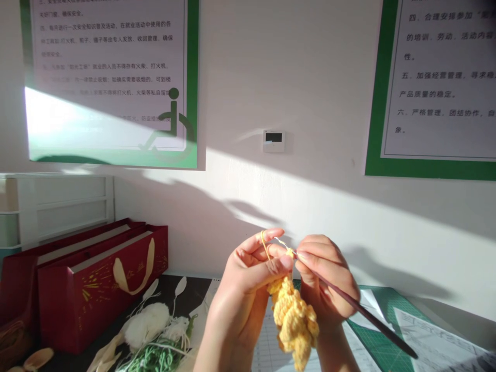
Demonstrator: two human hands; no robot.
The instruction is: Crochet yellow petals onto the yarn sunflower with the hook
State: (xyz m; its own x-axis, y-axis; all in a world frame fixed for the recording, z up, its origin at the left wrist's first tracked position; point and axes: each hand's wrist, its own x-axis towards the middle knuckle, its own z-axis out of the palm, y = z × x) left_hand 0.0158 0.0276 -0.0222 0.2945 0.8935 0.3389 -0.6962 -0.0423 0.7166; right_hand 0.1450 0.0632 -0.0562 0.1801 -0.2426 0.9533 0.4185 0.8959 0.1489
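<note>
Between my hands hangs a ruffled piece of yellow crochet work [292, 315]. My left hand [253, 274] pinches its top edge between thumb and fingers, and a strand of yellow yarn [264, 243] loops round the raised index finger. My right hand [327, 279] grips a crochet hook [364, 310] with a long dark handle that slants down to the right. The hook's thin metal tip reaches the top of the yellow piece, close to my left fingertips. Whether a loop sits on the tip is too small to tell.
Red gift bags [104, 279] stand at the left. Near them lie white yarn [149, 323] and green yarn [155, 356]. Printed sheets [442, 333] rest on a green cutting mat [391, 305]. Behind the table is a wall with a small white panel [274, 141].
</note>
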